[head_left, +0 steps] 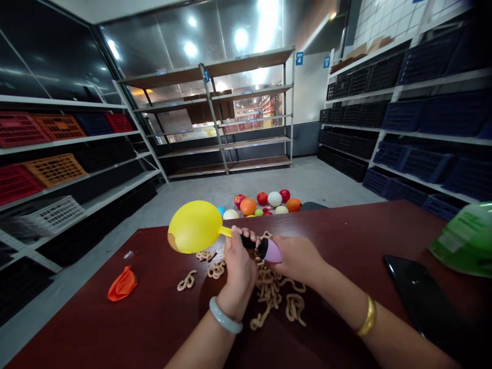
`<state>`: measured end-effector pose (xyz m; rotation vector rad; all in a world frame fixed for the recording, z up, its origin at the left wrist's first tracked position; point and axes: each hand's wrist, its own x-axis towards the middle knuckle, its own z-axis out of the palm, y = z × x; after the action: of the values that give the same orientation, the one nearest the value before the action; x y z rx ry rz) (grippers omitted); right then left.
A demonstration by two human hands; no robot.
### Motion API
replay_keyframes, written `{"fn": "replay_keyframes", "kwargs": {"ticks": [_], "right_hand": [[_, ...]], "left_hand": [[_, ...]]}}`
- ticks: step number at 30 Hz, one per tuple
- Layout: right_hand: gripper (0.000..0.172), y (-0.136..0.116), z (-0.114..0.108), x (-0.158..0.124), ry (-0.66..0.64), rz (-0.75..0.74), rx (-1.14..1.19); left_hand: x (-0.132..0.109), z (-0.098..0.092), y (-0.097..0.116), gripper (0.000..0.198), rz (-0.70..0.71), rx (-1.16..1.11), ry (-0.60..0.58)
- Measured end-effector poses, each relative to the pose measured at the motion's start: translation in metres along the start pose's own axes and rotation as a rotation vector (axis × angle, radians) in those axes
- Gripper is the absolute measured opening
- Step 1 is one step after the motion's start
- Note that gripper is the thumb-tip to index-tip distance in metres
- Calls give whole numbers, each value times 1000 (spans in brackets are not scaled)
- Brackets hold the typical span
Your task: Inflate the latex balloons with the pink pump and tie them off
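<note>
A partly inflated yellow balloon (196, 225) points left, its neck running into my left hand (240, 264). My left fingers are closed around the balloon's neck and the black front end of a balloon pump (249, 242). My right hand (298, 259) is wrapped round the pump's purple rear part (273, 251). Beneath both hands, tan curled, rubbery-looking strands (269, 292) lie in a loose heap, with a few apart to the left. A limp orange balloon (123, 284) rests on the dark red table (161, 323) at the left.
A black phone (415, 292) and a green plastic bag (465, 238) lie at the right. Beyond the table's far edge are several inflated balloons (248, 206) in mixed colours. Shelves with crates (426, 161) line both sides, and a metal rack (251, 165) stands at the back.
</note>
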<state>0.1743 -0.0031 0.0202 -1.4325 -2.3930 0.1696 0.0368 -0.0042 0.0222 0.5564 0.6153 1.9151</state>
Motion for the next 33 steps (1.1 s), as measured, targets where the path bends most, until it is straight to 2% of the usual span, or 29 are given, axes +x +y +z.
{"fn": "replay_keyframes", "kwargs": {"ticks": [4, 8, 11, 13, 17, 22, 26, 29, 33], "right_hand": [[33, 5, -2, 3, 15, 12, -66], [36, 18, -4, 9, -26, 51, -137], [39, 26, -5, 11, -44, 68, -165], [41, 30, -6, 12, -36, 80, -187], [40, 27, -8, 11, -16, 98, -212], [39, 7, -8, 3, 11, 63, -183], [38, -5, -5, -2, 45, 52, -132], [39, -6, -3, -1, 54, 47, -93], [41, 5, -4, 6, 21, 56, -96]], "left_hand": [[21, -8, 24, 26, 60, -23, 3], [50, -27, 61, 22, 156, 8, 71], [61, -37, 72, 22, 204, 17, 91], [61, -38, 68, 21, 209, 15, 77], [50, -31, 45, 22, 167, 2, 51], [23, -17, 16, 22, 82, 20, -9], [0, -3, 2, 26, 34, 35, -58], [-2, 0, 3, 27, 39, 48, -78], [20, -7, 23, 22, 83, 64, -72]]}}
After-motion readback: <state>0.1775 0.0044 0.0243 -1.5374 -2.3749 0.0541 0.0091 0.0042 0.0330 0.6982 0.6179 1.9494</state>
